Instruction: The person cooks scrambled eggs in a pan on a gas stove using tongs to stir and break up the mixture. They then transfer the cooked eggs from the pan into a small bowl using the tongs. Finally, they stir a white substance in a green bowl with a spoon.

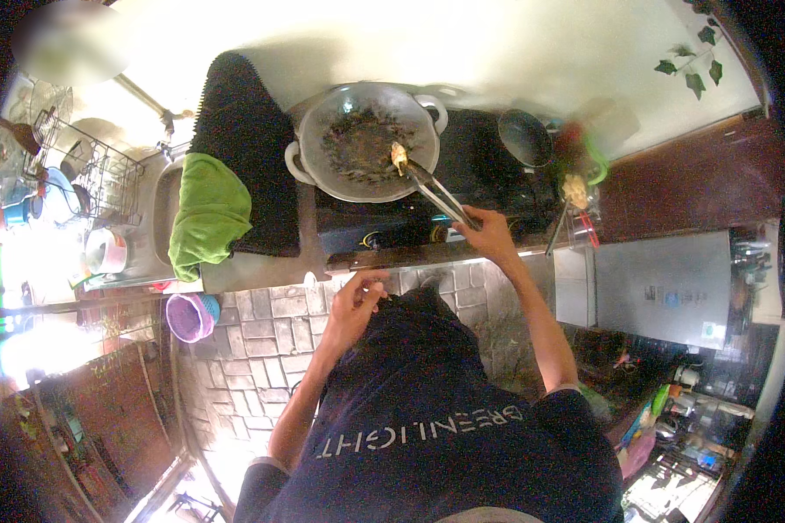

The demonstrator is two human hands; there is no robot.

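My right hand (490, 232) grips metal tongs (446, 197) near their rear end. Between the tong tips is a small browned piece of food (399, 158), over the wok; whether it touches the surface is unclear. The two-handled metal wok (360, 186) stands on the left part of a black gas stove (471, 153), its inner bottom dark and patchy. My left hand (354, 306) hangs in front of my body, below the counter edge, with loosely curled fingers and nothing visible in it.
A dark ridged mat or board (255, 131) and a green cloth (210, 212) lie left of the wok, beside the sink (165, 212) and a wire dish rack (114, 176). To the right are a small dark pan (525, 138) and pale food (574, 191). A purple basket (188, 319) stands below.
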